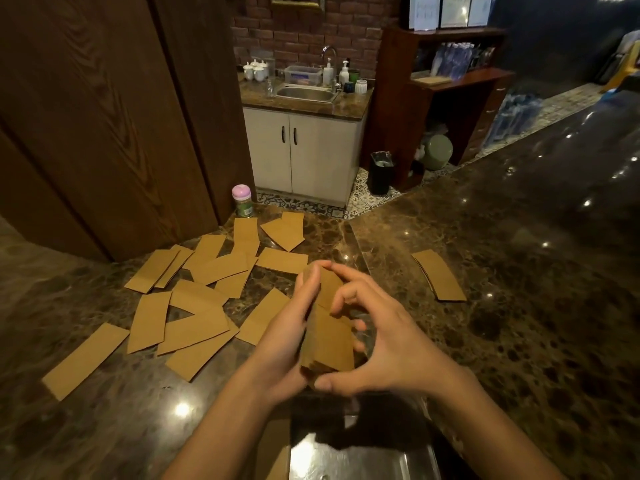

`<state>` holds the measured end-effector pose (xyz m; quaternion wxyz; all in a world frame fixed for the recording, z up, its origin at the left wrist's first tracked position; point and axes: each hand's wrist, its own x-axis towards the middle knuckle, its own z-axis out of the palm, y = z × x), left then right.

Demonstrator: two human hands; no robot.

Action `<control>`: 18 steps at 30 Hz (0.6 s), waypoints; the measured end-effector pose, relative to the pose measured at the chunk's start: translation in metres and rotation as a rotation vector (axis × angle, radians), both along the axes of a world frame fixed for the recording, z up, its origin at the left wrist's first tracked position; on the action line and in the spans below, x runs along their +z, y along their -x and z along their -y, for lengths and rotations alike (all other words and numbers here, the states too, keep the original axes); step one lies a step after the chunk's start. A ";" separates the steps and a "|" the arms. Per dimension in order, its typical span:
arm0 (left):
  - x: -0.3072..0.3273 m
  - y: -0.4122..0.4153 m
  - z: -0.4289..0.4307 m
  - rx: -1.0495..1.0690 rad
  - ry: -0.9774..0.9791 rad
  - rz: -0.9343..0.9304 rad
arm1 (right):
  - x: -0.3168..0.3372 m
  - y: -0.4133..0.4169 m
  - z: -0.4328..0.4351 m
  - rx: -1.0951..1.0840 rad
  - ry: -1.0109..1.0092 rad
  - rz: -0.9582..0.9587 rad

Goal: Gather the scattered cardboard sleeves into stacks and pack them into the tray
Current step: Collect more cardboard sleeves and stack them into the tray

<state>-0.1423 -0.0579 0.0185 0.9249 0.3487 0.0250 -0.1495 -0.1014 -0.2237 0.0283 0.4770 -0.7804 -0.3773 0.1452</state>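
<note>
I hold a stack of brown cardboard sleeves (327,341) above the counter, between both hands. My left hand (289,337) grips its left side. On the right, my right hand (388,344) curls round it, thumb at the near end and fingers over the top. Several loose sleeves (194,306) lie scattered flat on the marble counter to the left. A small neat stack of sleeves (439,274) lies apart on the right. A shiny metal tray (360,455) sits at the near edge, under my wrists, partly in shadow, with some brown cardboard (277,448) at its left side.
A small jar with a pink lid (243,200) stands at the counter's far edge by the wooden panel. The dark marble counter (519,271) stretches away to the right. Beyond it are a sink cabinet and a black bin on the floor.
</note>
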 end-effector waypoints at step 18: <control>0.004 0.046 -0.017 0.197 -0.397 0.226 | 0.005 0.034 -0.013 0.107 0.074 -0.005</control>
